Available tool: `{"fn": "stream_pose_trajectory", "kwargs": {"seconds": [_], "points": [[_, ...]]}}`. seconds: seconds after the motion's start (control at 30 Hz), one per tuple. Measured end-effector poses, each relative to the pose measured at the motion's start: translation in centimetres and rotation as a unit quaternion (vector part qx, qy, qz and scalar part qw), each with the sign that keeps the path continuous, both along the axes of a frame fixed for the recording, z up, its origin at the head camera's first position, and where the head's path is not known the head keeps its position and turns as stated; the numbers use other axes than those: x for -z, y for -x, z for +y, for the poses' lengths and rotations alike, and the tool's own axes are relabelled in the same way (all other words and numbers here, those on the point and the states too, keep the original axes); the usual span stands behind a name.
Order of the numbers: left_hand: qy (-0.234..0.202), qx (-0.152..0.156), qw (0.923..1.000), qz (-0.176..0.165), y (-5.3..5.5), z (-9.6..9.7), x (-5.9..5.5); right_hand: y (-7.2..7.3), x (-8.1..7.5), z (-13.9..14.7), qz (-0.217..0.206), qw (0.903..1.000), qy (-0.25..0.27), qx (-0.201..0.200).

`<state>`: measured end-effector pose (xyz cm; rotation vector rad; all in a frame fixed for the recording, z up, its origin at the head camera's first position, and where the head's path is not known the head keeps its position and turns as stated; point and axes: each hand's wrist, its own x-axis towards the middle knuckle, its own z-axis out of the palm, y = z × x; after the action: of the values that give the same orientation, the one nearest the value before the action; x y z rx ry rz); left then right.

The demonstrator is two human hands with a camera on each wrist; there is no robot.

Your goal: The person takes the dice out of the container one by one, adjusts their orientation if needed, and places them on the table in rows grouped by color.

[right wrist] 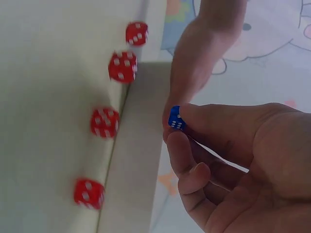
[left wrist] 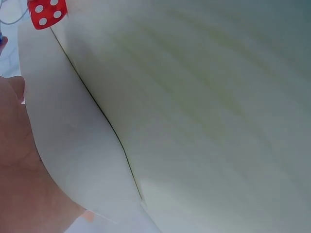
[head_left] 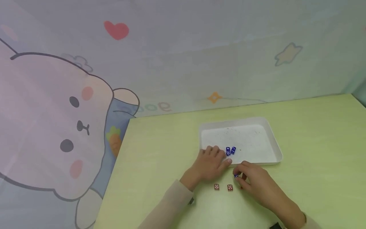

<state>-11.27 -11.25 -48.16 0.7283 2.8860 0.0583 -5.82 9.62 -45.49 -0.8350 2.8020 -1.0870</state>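
Just short of the tray (head_left: pixel 251 140), R hand (head_left: pixel 258 181) is pinching 1 blue die (right wrist: pixel 175 119), apparently not yet placed w/ the blue dice (head_left: pixel 233 150) already lying inside, L hand (head_left: pixel 210 163) is resting relaxed over near-L corner, & red dice (head_left: pixel 216 187) are sitting on tabletop (head_left: pixel 166 146).

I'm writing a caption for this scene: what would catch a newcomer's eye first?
Probably the big sideways cartoon animal on the backdrop, at the head view's left. Next, the white tray on the yellow-green table, with blue dice inside towards its near edge. Then the right hand, just in front of the tray, pinching another blue die.
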Motion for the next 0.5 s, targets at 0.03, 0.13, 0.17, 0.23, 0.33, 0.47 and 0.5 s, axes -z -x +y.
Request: {"fn": "stream_pose_trajectory", "kwargs": {"seconds": [0.03, 0.13, 0.17, 0.23, 0.33, 0.47, 0.5], "points": [[-0.003, -0.001, 1.0000, -0.002, 0.0, 0.0, 0.1, -0.3, 0.2, -0.2, 0.001, 1.0000, 0.001, -0.004], [-0.011, 0.001, 0.9999, -0.008, -0.1, 0.1, 0.6, -1.2, 1.0, -0.8, 0.003, 0.9999, 0.005, -0.014], [-0.012, 0.003, 0.9999, -0.010, -0.2, 0.2, 0.7, -1.5, 1.2, -1.0, 0.001, 0.9998, 0.006, -0.018], [-0.010, 0.004, 0.9999, -0.011, -0.2, 0.2, 0.7, -1.9, 1.5, -1.4, 0.002, 0.9996, 0.009, -0.026], [-0.001, 0.004, 1.0000, -0.006, -0.2, 0.1, 0.6, -2.5, 2.0, -2.2, 0.013, 0.9990, 0.013, -0.041], [0.005, 0.003, 1.0000, 0.005, -0.1, -0.2, 0.0, -2.9, 2.2, -3.5, 0.025, 0.9980, 0.017, -0.057], [0.005, 0.002, 1.0000, 0.007, 0.0, -0.3, -0.2, -3.0, 2.2, -3.8, 0.023, 0.9977, 0.017, -0.062]]}}
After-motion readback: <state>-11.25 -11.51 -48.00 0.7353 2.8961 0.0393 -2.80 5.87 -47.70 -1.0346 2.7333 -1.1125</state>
